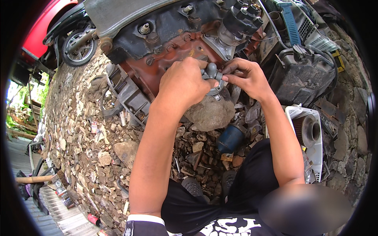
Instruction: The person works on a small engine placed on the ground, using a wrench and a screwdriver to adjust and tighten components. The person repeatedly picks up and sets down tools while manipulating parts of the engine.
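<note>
A grey metal engine part with a rounded knob on top (213, 71), like a small fuel pump, is against the side of the orange-brown engine block (147, 76). My left hand (184, 80) wraps round its left side, thumb across the front. From the right, my right hand (246, 76) pinches at the part's side fitting with thumb and fingertips. Whether a small piece sits between those fingertips is hidden. Directly below the part lies a large stone (212, 112). A black distributor (238, 25) rises from the block just beyond my right hand.
A blue oil filter (230, 138) and a wrench (178, 164) lie on stony ground. To the right are a dirty black metal housing (301, 76) and a white crate (318, 153) holding a round filter (307, 131). A grey ribbed casting (130, 94) leans left of the block.
</note>
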### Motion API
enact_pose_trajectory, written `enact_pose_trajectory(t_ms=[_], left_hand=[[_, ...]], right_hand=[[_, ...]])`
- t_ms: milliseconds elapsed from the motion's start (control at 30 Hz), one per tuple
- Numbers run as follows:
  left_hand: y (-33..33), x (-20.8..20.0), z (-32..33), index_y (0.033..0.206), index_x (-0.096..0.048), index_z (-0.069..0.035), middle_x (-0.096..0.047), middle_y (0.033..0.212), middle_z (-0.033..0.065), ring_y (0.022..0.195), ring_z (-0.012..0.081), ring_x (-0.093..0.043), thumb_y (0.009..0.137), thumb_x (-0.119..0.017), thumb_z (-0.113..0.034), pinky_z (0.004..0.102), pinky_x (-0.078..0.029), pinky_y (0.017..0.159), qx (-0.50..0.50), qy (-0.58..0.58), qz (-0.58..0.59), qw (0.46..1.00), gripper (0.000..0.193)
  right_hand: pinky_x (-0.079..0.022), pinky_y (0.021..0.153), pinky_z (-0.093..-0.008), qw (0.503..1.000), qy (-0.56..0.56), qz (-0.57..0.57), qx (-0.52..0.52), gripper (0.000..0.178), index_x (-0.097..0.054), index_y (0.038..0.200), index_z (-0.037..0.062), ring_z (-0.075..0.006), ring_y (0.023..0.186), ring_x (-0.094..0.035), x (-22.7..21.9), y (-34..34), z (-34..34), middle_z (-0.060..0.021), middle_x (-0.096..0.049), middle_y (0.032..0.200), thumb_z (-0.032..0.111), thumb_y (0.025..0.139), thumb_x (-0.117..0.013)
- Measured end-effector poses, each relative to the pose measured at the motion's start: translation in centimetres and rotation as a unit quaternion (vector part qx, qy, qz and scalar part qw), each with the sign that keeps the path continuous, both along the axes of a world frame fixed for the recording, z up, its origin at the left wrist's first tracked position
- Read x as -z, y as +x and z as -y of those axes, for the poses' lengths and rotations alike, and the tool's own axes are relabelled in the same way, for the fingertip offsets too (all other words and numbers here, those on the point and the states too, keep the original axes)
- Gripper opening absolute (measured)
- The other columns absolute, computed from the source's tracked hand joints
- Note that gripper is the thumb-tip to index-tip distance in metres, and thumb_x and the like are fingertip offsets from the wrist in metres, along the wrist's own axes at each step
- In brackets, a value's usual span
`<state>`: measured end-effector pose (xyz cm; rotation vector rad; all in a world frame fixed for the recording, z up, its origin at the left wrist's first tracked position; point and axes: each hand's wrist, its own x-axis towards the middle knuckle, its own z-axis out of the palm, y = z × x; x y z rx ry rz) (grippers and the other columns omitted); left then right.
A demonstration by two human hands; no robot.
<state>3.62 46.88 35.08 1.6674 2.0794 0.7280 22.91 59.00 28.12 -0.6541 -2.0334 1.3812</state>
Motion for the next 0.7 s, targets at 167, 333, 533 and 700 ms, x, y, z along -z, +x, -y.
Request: enact_pose_trajectory(t_ms=[167,333,533,700], left_hand=[[0.0,-0.4,0.1,0.109,-0.079,-0.007,-0.075,0.081,0.0159,0.08,0.0275,-0.072,0.08,-0.085,-0.025,0.0404,-0.054,0.079,0.002,-0.018,-0.001,1.0,0.035],[-0.1,-0.5,-0.1,0.118,-0.078,-0.01,-0.078,0.094,0.018,0.097,0.0343,-0.075,0.079,-0.085,-0.031,0.0449,-0.057,0.09,0.008,-0.047,-0.006,0.999,0.045],[-0.1,0.1,0.1,0.103,-0.079,-0.007,-0.075,0.079,0.0145,0.074,0.0248,-0.072,0.08,-0.085,-0.023,0.0394,-0.053,0.073,0.003,0.005,-0.008,1.0,0.028],[0.1,-0.3,0.2,0.103,-0.079,-0.008,-0.073,0.076,0.0132,0.071,0.0242,-0.07,0.081,-0.084,-0.024,0.0393,-0.051,0.071,-0.008,-0.018,-0.004,1.0,0.028]], right_hand=[[-0.058,0.081,-0.0329,0.999,0.033,-0.04,0.015,0.019,-0.076,0.105,-0.0011,-0.014,0.095,-0.069,0.0,-0.4,0.9,-0.0054,-0.072,0.102,0.006,0.088,-0.078],[-0.056,0.08,-0.0311,0.996,0.082,-0.021,0.01,0.019,-0.077,0.105,-0.0014,-0.0144,0.092,-0.068,0.3,-0.2,0.1,-0.0063,-0.072,0.101,0.006,0.087,-0.079],[-0.054,0.079,-0.0298,0.999,0.037,-0.001,0.006,0.017,-0.078,0.102,-0.0022,-0.0136,0.089,-0.067,0.1,-0.2,0.0,-0.0065,-0.072,0.098,0.005,0.086,-0.081],[-0.053,0.076,-0.0308,0.996,0.086,0.022,0.01,0.019,-0.08,0.102,0.002,-0.0122,0.084,-0.067,-0.3,-0.1,-0.4,-0.0054,-0.074,0.093,0.012,0.085,-0.084]])
